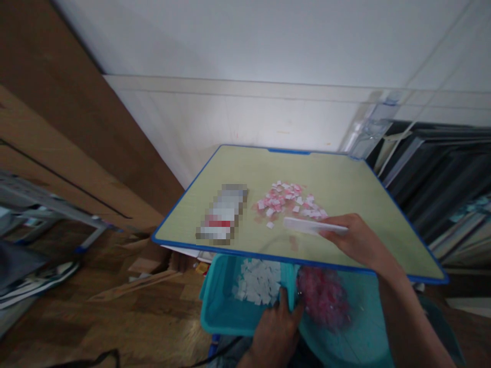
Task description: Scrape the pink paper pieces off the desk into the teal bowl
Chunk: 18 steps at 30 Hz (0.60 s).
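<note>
My right hand (355, 237) is closed on one end of a flat white strip (303, 225), held low over the front part of a yellow-green tabletop (345, 184) with a blue rim. Just beyond the strip lies a scattered heap of small white and pink squares (282, 199). Below the table edge, my left hand (276, 324) grips the right rim of a rectangular teal tub (226, 317), index finger over the inside and thumb to the right. White pieces (261, 281) lie in that tub. Beside it, a round teal basin (368, 312) holds a pink-red translucent mass (324, 296).
A blurred-out flat object (224, 212) lies on the table's left side. A clear plastic bottle (370, 133) stands at the back right corner. Dark panels (445, 174) lean on the right. Cardboard (146, 260) lies on the wooden floor, near a shoe (42, 281).
</note>
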{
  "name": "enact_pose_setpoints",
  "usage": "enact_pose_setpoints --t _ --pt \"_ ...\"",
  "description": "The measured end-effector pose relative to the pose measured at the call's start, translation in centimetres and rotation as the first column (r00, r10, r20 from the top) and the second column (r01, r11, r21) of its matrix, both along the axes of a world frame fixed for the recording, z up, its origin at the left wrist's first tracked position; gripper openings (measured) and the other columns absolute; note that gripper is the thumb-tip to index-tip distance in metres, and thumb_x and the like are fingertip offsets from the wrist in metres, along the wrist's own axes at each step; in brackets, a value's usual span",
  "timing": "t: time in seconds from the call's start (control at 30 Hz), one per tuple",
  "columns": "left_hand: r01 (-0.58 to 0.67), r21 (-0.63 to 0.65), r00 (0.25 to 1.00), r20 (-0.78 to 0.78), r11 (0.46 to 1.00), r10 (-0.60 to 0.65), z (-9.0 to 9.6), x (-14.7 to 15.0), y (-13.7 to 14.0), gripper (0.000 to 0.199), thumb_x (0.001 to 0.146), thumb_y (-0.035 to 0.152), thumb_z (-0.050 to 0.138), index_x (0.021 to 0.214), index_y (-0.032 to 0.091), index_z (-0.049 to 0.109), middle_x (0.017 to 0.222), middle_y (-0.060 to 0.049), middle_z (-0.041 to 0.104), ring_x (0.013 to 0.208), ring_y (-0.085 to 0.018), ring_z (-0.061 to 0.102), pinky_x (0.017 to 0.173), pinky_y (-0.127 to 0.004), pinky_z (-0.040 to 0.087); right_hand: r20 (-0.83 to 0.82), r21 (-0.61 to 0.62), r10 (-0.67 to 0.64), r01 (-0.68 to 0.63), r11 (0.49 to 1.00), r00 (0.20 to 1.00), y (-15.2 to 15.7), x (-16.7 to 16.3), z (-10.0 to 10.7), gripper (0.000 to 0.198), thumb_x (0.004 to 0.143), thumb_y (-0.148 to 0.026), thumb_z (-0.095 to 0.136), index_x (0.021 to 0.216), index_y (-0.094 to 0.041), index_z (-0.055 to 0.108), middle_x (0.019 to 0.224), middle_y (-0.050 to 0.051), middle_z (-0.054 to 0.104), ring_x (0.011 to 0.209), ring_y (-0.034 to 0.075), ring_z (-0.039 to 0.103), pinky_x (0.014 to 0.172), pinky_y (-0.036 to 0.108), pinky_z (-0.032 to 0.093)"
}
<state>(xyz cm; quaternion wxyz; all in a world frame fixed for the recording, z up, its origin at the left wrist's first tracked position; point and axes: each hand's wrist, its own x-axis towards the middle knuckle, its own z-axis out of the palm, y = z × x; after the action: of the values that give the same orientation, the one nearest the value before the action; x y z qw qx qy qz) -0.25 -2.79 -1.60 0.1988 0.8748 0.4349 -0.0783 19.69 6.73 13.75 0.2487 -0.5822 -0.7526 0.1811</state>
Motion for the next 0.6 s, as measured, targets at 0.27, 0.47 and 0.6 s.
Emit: enact_pose_setpoints --t 0.27,0.47,0.6 --pt "0.003 0.037 0.999 0.034 0.999 -0.005 -0.6 0.0 0.0 0.055 0.080 0.018 0.046 0.132 0.031 0.033 0.135 -0.022 0.030 0.085 -0.029 0.061 0.068 -0.042 0.049 0.011 -0.005 -0.094 0.094 0.996 0.996 0.2 1.0 1.0 0.025 0.073 -0.026 0.050 0.064 -0.012 0.069 0.053 0.001 0.063 0.047 0.014 0.054 0.044 0.021 0.034" --pt "0.019 0.030 0.999 0.043 0.999 -0.020 -0.6 -0.1 0.1 0.056 0.078 0.017 0.048 0.131 0.030 0.035 0.134 -0.022 0.031 0.085 -0.029 0.061 0.068 -0.042 0.049 -0.007 0.021 -0.130 0.130 0.991 0.991 1.2 0.5 -0.1 0.026 0.071 -0.027 0.051 0.061 -0.011 0.069 0.049 0.000 0.060 0.047 0.014 0.054 0.045 0.021 0.035" --pt "0.005 0.013 0.999 0.032 1.000 -0.005 -0.4 0.0 0.1 0.055 0.078 0.017 0.048 0.130 0.031 0.036 0.135 -0.020 0.030 0.085 -0.027 0.061 0.069 -0.041 0.049 -0.065 0.031 -0.130 0.133 0.991 0.989 1.5 0.4 -0.9 0.027 0.072 -0.027 0.051 0.071 -0.011 0.072 0.061 0.003 0.068 0.055 0.018 0.060 0.051 0.023 0.041"
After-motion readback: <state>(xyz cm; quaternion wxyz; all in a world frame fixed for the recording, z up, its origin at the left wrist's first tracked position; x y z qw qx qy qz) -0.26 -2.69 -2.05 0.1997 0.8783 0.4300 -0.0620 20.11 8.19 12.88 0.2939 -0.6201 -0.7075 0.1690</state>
